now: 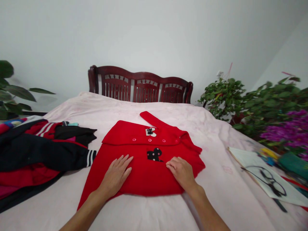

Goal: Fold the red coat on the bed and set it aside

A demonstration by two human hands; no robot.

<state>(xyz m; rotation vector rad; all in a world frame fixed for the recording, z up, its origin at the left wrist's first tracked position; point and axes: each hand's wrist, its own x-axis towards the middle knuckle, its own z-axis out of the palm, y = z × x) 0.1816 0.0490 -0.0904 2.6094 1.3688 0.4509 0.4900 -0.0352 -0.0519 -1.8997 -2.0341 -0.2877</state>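
Observation:
A red knitted cardigan (144,176) lies spread on the bed, its buttoned front edge running across it from left to right. One sleeve reaches toward the headboard, and another part extends toward the lower left. A black dotted patch (154,154) and a white patch with a black figure (150,131) decorate it. My left hand (116,173) rests flat on the left part of the cardigan, fingers stretched out. To the right of the dotted patch, my right hand (181,170) has its fingers curled together against the knit, pinching the fabric.
Dark clothes with red and white stripes (48,154) are heaped on the left. Eyeglasses (267,179) lie on a white sheet or book (250,160) at the right. Potted plants (223,96) and purple flowers (288,131) flank the bed's right side. A wooden headboard (146,75) stands behind.

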